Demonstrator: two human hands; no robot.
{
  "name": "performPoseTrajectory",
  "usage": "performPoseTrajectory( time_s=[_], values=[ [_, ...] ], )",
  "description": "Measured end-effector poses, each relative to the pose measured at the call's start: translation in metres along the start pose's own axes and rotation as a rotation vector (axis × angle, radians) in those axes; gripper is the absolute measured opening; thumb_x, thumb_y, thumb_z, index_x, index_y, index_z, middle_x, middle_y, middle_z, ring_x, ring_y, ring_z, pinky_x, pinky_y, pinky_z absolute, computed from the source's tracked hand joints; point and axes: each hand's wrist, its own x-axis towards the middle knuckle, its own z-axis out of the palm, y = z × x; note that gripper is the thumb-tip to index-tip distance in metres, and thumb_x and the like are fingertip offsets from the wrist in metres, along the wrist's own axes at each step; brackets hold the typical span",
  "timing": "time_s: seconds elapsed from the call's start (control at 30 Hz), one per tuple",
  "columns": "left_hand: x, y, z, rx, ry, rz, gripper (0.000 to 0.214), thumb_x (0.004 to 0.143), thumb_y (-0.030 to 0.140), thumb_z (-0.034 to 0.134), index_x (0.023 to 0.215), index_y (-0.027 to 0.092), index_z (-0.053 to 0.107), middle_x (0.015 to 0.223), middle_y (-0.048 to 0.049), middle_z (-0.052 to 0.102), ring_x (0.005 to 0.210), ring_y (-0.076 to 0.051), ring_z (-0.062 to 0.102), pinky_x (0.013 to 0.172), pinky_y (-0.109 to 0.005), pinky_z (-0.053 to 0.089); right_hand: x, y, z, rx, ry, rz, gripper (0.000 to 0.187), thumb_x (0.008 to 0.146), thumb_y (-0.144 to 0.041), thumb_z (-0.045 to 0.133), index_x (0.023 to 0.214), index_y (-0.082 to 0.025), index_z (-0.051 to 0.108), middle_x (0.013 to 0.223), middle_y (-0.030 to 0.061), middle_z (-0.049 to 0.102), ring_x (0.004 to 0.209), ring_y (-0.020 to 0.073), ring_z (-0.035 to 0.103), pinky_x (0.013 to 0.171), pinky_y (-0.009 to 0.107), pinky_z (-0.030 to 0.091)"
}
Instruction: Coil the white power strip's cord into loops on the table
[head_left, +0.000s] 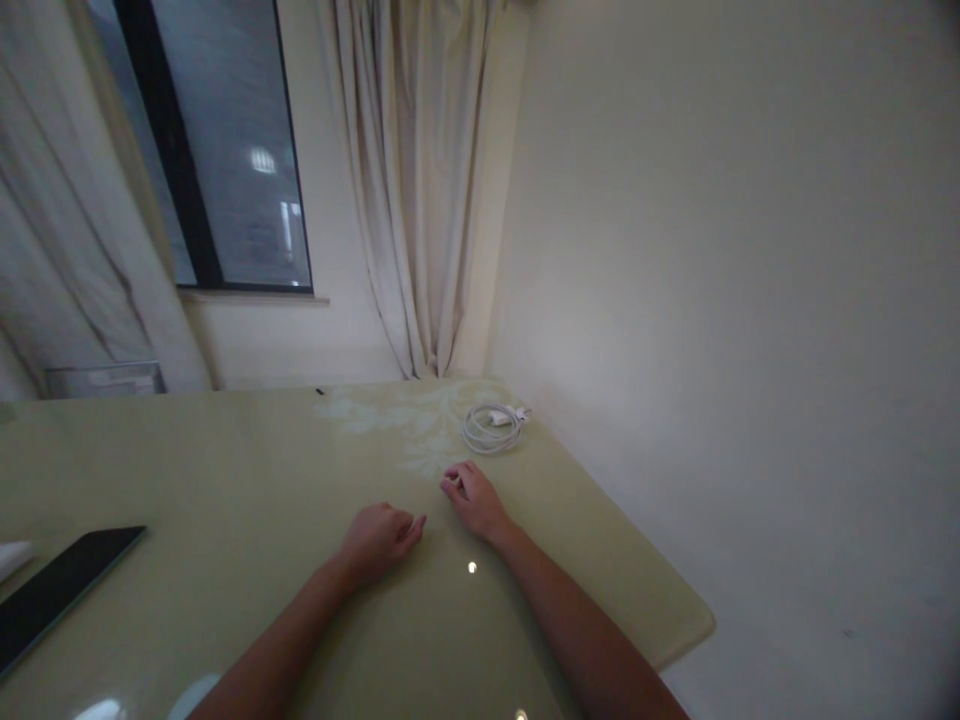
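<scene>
My left hand (381, 540) rests on the table with its fingers loosely curled in, and no object shows in it. To its right and a little farther off, my right hand (476, 503) lies on the tabletop, its thumb and fingers bent toward each other around a small gap. I see nothing held there. The two hands are apart. Just beyond my right hand sits a coiled white charging cable (480, 441) with a white plug (501, 417); the hand does not touch it.
The pale green glossy table (225, 470) meets the wall (712, 300) on the right. A dark flat panel (67, 590) and a white object (13, 557) lie at the left. A tiny black piece (320, 391) is near the far edge. Curtains (420, 200) hang by the window (232, 140).
</scene>
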Motion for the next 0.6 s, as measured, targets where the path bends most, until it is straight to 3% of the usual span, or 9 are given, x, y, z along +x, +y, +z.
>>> performPoseTrajectory(
  time_s=[0.4,0.6],
  values=[
    [-0.0027,0.0026,-0.004,0.078,-0.11,-0.018,0.055,0.104,0.048,0.031,0.059,0.021,0.048,0.056,-0.0037,0.047,0.054,-0.016,0.034,0.063,-0.035,0.019,0.0043,-0.0016,0.0037,-0.046,-0.069,-0.025,0.024,0.1,-0.029,0.068,0.121,-0.016,0.068,0.115,0.0118,0.071,0.108,0.0244,0.064,0.1,0.038,0.05],
    [-0.0052,0.006,-0.0067,0.107,-0.121,-0.016,0.056,0.104,0.048,0.031,0.059,0.021,0.052,0.058,-0.0066,0.051,0.057,-0.019,0.044,0.064,-0.035,0.021,0.0026,-0.0022,0.0059,-0.079,-0.074,-0.038,0.026,0.1,-0.029,0.067,0.122,-0.015,0.068,0.115,0.0122,0.072,0.108,0.0242,0.065,0.1,0.037,0.051]
  ],
)
